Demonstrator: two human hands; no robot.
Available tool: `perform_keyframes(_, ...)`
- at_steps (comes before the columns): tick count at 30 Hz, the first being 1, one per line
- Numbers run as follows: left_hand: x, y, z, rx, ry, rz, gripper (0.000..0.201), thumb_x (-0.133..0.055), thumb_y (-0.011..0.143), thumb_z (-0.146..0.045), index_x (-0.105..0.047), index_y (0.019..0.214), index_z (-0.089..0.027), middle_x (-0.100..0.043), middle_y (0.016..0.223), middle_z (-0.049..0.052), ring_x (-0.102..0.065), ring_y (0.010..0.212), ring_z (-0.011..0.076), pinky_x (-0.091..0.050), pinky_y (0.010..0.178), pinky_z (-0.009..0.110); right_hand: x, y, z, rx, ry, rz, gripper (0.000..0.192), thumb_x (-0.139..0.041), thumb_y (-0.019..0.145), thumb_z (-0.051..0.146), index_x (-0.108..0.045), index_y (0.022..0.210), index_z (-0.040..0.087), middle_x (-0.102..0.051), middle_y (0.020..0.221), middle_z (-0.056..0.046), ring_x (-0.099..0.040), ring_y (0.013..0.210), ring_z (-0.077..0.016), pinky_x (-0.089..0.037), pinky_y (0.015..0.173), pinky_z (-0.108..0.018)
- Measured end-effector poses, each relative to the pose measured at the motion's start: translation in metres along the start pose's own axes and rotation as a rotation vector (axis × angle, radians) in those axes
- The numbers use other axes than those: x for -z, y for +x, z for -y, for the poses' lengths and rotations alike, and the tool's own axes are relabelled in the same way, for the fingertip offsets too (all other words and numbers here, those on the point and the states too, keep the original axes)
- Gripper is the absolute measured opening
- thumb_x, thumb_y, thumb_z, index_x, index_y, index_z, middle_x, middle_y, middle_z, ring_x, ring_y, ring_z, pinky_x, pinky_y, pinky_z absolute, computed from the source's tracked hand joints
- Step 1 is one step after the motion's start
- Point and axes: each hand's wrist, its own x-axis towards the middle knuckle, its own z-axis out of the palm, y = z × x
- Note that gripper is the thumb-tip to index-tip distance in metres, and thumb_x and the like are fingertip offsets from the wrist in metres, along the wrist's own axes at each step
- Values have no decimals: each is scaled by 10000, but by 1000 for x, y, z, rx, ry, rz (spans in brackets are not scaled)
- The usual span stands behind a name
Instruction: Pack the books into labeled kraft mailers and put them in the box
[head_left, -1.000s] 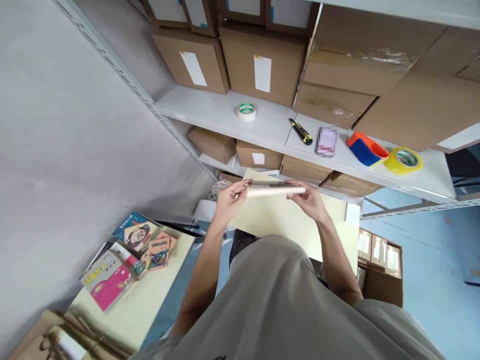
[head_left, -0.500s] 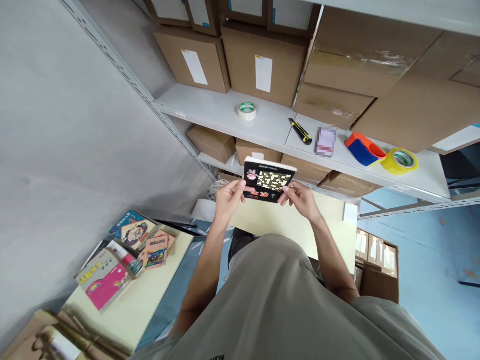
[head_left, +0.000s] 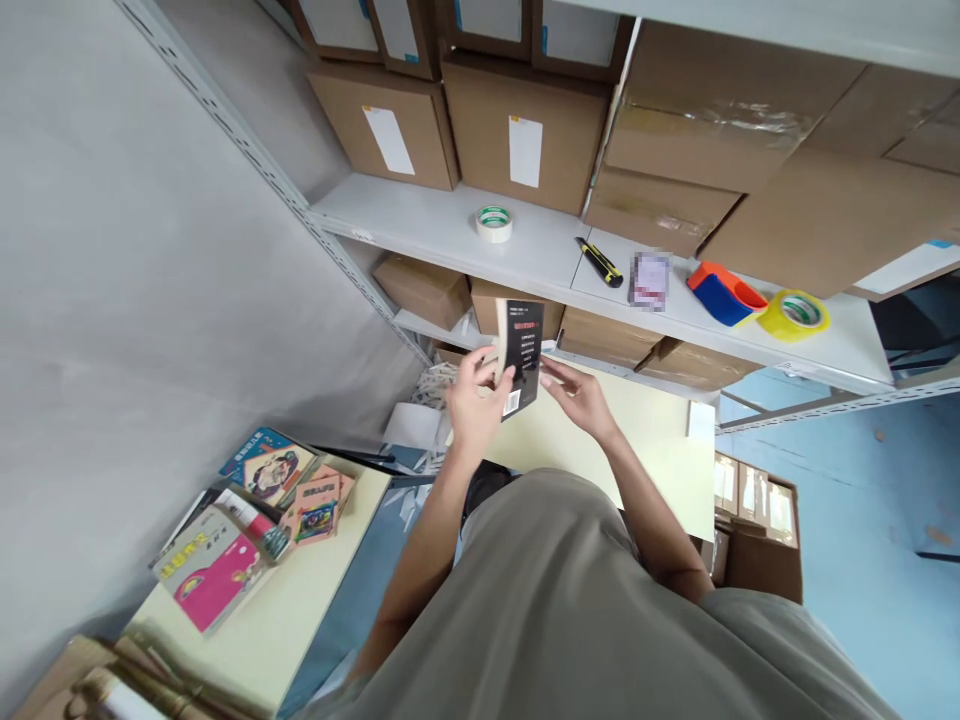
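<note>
A small black book (head_left: 526,345) is held up above the pale tabletop, turned so its back cover with red and white print and a barcode faces me. Its cream page edges show on the left. My left hand (head_left: 477,400) grips the book at its lower left, thumb on the cover and fingers at the page side. Close by the book's right edge is my right hand (head_left: 581,398), its fingers stretched out and apart; whether the fingertips touch the cover I cannot tell.
On the shelf ahead are a white tape roll (head_left: 494,224), a utility knife (head_left: 600,263), a red-and-blue tape dispenser (head_left: 726,295) and a yellow tape roll (head_left: 795,314). Cardboard boxes (head_left: 525,130) stand behind them. Several books (head_left: 217,565) lie on a side table at left.
The book has turned from its front cover, held in both hands, to its back cover. My left hand now holds it, and my right hand has loosened from it.
</note>
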Motion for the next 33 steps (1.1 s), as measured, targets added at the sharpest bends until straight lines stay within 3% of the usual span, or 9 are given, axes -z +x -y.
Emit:
perform_keyframes(3,-13,-17,-4,-125,203,160,472,-823,1074,-329,-730,1535,-295,-902,1374,98,-879,1285,309,-713,1115,448,-20,-4,-3,-16,113,3,693,-886,918,829,-911,1254,224,-906,1245,-110,-863,1114,-331,-737,946,-435)
perform_keyframes(5,-16,-24,-1,-144,280,305,599,-840,1060,-307,-688,1639,-326,-857,1500,91,-851,1358,323,-699,1180,475,-26,-4,-10,-47,127,-46,684,-837,926,877,-892,1063,209,-881,991,-79,-819,909,-273,-711,833,-387)
perform_keyframes(7,-12,-24,11,-109,289,389,671,-842,1063,-336,-647,1705,-332,-813,1585,91,-842,1371,328,-697,1193,479,-27,-5,-19,-112,165,-73,728,-804,902,934,-850,1000,215,-835,879,-46,-763,801,-231,-683,750,-353)
perform_keyframes(11,9,-8,59,26,265,241,576,-765,1114,-510,-725,1622,-243,-767,1641,152,-724,1551,367,-604,1319,537,-23,-9,-37,-248,272,-40,775,-842,835,952,-832,1133,236,-863,1014,-38,-779,839,-211,-708,768,-344)
perform_keyframes(15,27,0,116,352,-1,184,589,-812,1031,-687,-852,1348,-193,-877,1381,175,-840,1312,367,-668,1199,521,-26,-14,-56,-369,267,-76,760,-877,818,910,-850,1200,253,-864,1045,-31,-805,909,-217,-727,827,-349)
perform_keyframes(17,31,-6,140,469,-81,142,598,-886,943,-696,-877,1260,-188,-898,1292,164,-857,1227,351,-684,1140,492,-30,-13,-72,-441,234,-127,740,-909,775,889,-871,1133,242,-846,987,-18,-794,900,-212,-732,850,-352)
perform_keyframes(21,30,-20,181,624,-79,69,528,-926,870,-605,-893,1181,-179,-905,1239,154,-856,1148,326,-689,1063,448,-44,-4,-120,-596,67,-151,651,-966,671,841,-807,782,219,-757,788,-3,-768,826,-224,-740,871,-386)
perform_keyframes(28,29,2,256,825,107,237,298,-893,931,-317,-914,1193,-175,-907,1270,157,-860,1056,335,-677,1064,464,-78,16,-189,-783,-62,-159,565,-919,810,737,-691,661,242,-697,664,2,-842,907,-308,-751,922,-436)
perform_keyframes(33,13,36,303,776,113,432,488,-773,952,-127,-871,1429,-172,-871,1438,153,-825,1309,368,-614,1223,467,-97,60,-216,-809,-189,-287,479,-855,879,626,-656,664,247,-685,655,8,-829,880,-288,-729,925,-403)
